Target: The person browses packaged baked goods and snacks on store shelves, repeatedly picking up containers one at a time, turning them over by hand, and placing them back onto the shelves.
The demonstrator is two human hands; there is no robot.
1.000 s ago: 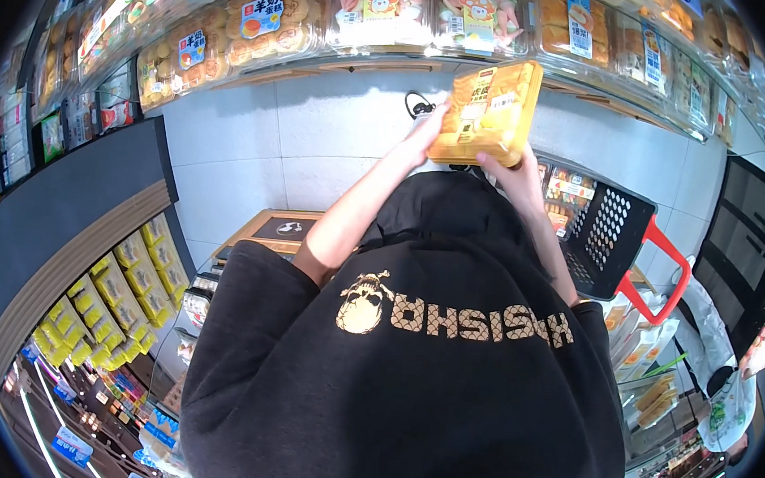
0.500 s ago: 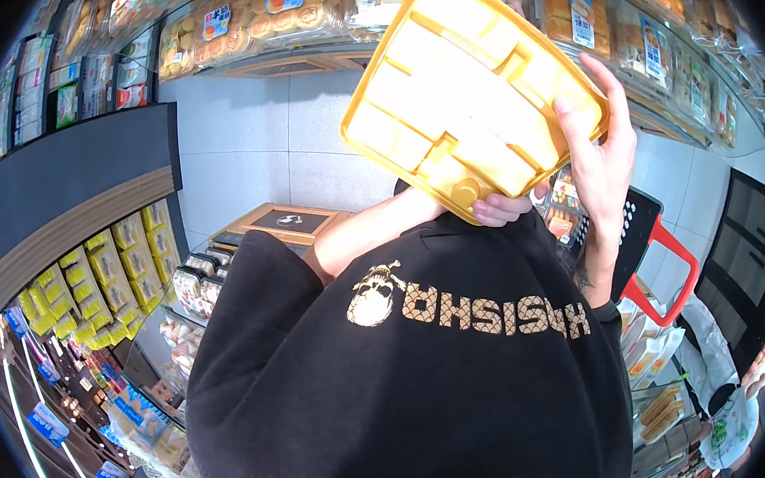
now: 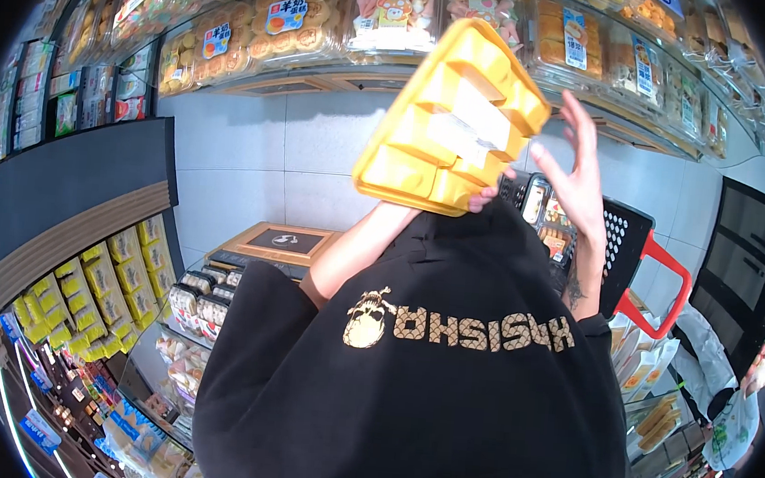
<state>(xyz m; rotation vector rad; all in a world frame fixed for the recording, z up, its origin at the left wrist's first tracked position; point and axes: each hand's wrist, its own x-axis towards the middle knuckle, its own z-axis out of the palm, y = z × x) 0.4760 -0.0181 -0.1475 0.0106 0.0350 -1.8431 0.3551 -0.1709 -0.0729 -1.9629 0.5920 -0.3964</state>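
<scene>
Left hand [image 3: 485, 198]: mostly hidden beneath the yellow tray package [image 3: 453, 119], gripping its lower edge.
Right hand [image 3: 577, 169]: fingers spread, released, just beside the package.
Package: raised before the pastry shelf [image 3: 327, 28].

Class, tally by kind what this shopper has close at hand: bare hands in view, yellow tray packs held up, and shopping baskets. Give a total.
Bare hands: 2, the left hand mostly hidden under the pack, the right hand open beside it
Yellow tray pack: 1
Black shopping basket with a red handle: 1
Total: 4
</scene>
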